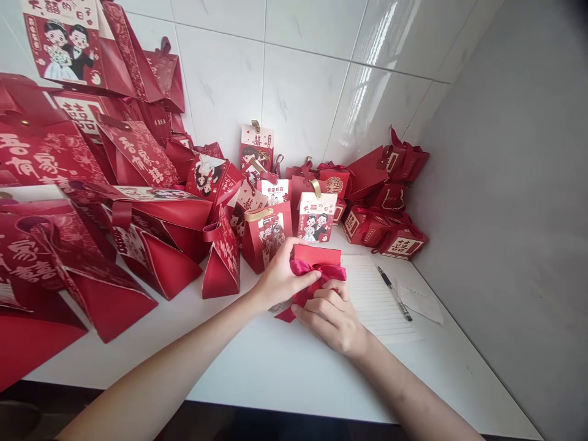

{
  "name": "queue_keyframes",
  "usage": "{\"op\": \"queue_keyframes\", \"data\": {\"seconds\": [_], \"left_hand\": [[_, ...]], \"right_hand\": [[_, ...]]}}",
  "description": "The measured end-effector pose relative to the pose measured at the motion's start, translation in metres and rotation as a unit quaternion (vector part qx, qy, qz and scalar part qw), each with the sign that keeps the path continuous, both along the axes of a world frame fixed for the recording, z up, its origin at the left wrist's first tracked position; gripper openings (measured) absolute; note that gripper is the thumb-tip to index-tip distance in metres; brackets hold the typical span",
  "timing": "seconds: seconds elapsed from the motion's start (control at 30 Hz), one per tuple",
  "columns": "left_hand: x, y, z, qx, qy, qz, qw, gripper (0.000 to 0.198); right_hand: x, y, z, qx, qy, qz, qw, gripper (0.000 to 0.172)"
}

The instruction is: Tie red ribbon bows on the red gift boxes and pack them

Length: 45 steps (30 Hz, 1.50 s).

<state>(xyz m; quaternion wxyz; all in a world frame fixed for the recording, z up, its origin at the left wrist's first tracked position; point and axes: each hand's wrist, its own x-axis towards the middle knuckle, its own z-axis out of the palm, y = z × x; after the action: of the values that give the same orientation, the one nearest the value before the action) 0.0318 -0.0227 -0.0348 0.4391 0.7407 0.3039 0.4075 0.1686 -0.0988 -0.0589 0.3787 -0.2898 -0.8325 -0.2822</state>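
Note:
A small red gift box (316, 254) stands near the middle of the white table, with a magenta satin ribbon (334, 273) tied in a bow at its front. My left hand (281, 277) grips the box from its left side, its thumb pressed on the knot of the bow. Curled fingers of my right hand (335, 318) pinch the ribbon just below the knot; exactly which strand is hidden. One ribbon tail (285, 315) hangs out to the lower left. Both hands cover much of the box's lower front.
Many red boxes (133, 245) crowd the left, some stacked. Other boxes (316, 217) stand directly behind my hands, and more (402, 239) sit at the back right. Lined paper (374, 300), a pen (395, 294) and a paper scrap (422, 301) lie to the right, beside a grey wall (505, 184).

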Motion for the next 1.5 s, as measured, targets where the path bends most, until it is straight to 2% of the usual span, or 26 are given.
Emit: {"op": "queue_keyframes", "data": {"seconds": [0.33,0.4,0.5,0.57,0.6,0.63,0.7,0.73,0.77,0.8,0.83,1.13,1.37,1.5], "left_hand": [[0.001,0.001,-0.001,0.008,-0.005,0.003,1.000,0.048],[0.001,0.003,-0.002,0.000,-0.010,0.000,1.000,0.050],[-0.001,0.003,-0.003,-0.007,-0.002,-0.003,1.000,0.050],[-0.002,0.003,-0.003,-0.015,0.008,-0.006,1.000,0.048],[-0.002,0.003,-0.003,-0.019,0.011,-0.008,1.000,0.048],[-0.002,0.002,-0.003,-0.023,0.012,-0.010,1.000,0.048],[-0.003,0.002,-0.002,-0.026,0.013,-0.009,1.000,0.049],[-0.003,0.002,-0.001,-0.025,0.013,-0.007,1.000,0.049],[-0.003,0.002,-0.001,-0.025,0.013,-0.007,1.000,0.049],[-0.003,0.002,0.000,-0.028,0.013,-0.010,0.999,0.049],[-0.003,0.002,0.000,-0.032,0.012,-0.014,0.999,0.048],[-0.001,0.002,0.003,-0.038,-0.002,-0.015,0.999,0.046],[-0.001,0.006,0.002,-0.052,0.003,-0.013,0.999,0.044],[-0.001,0.005,0.004,-0.048,0.012,-0.015,0.999,0.045]], "right_hand": [[-0.007,-0.003,0.004,-0.019,-0.025,0.053,0.998,0.010],[-0.003,-0.004,0.009,-0.033,0.010,0.056,0.998,0.009],[0.018,-0.005,0.021,-0.078,0.145,0.024,0.986,0.026],[0.037,-0.006,0.031,-0.196,0.230,-0.055,0.952,0.038],[0.046,-0.006,0.035,-0.288,0.254,-0.094,0.919,0.043],[0.053,-0.006,0.039,-0.391,0.266,-0.116,0.874,0.047],[0.060,-0.006,0.045,-0.581,0.269,-0.118,0.759,0.048],[0.060,-0.006,0.047,-0.651,0.263,-0.103,0.705,0.046],[0.059,-0.007,0.048,-0.698,0.258,-0.089,0.662,0.044],[0.057,-0.007,0.049,-0.725,0.254,-0.078,0.635,0.041],[0.055,-0.007,0.049,-0.737,0.252,-0.071,0.623,0.039],[0.054,-0.003,0.046,-0.765,0.228,-0.068,0.598,0.037],[0.058,-0.002,0.043,-0.805,0.220,-0.018,0.551,0.021],[0.060,-0.005,0.046,-0.817,0.199,-0.017,0.542,0.019]]}}
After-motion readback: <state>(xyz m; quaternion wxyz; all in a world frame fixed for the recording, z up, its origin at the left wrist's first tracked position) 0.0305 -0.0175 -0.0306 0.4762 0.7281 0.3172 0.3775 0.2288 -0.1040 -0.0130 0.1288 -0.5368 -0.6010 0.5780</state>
